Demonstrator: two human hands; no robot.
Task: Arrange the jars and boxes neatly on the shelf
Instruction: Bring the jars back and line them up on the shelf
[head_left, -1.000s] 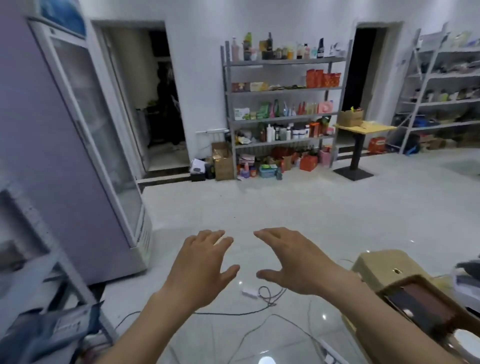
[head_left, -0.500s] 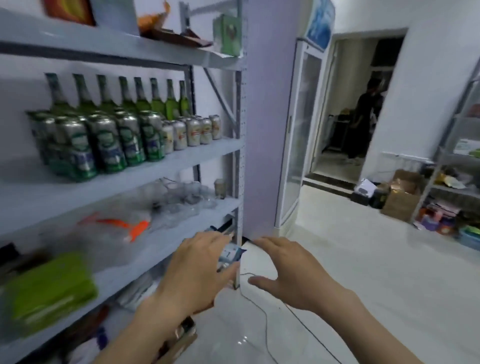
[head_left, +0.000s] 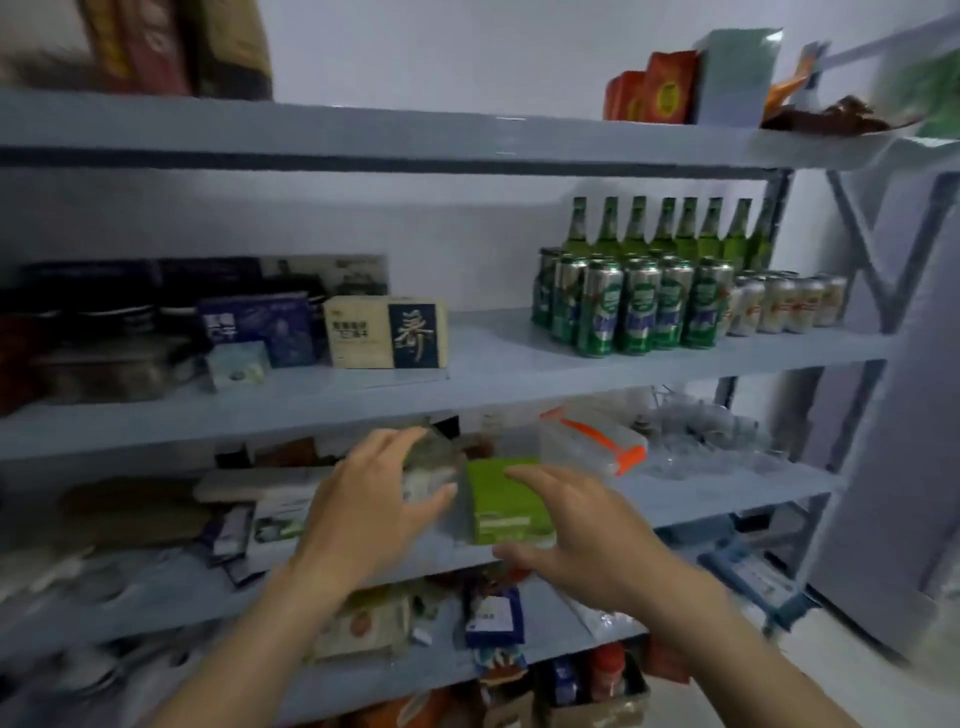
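A pale blue metal shelf (head_left: 519, 358) fills the view. A green box (head_left: 498, 499) stands on the third board down, with a blurred grey-green box or jar (head_left: 431, 467) just left of it. My left hand (head_left: 369, 509) reaches in front of that blurred item, fingers spread, holding nothing. My right hand (head_left: 576, 535) hovers open in front of the green box, palm down; whether it touches the box is unclear. A cream and navy box (head_left: 387, 338), a dark blue box (head_left: 260, 327) and dark jars (head_left: 93, 343) sit on the board above.
Green cans (head_left: 634, 306), green bottles (head_left: 670, 228) and silver cans (head_left: 789, 301) fill the right of the middle board. A clear tub with an orange clip (head_left: 592, 441) and clear plastic cups (head_left: 701, 436) lie right of the green box. Red packs (head_left: 654, 88) stand on top.
The view has swung left from the room and the fridge onto the shelf front. Both hands, still open and empty, now hover at the third board by the green box.
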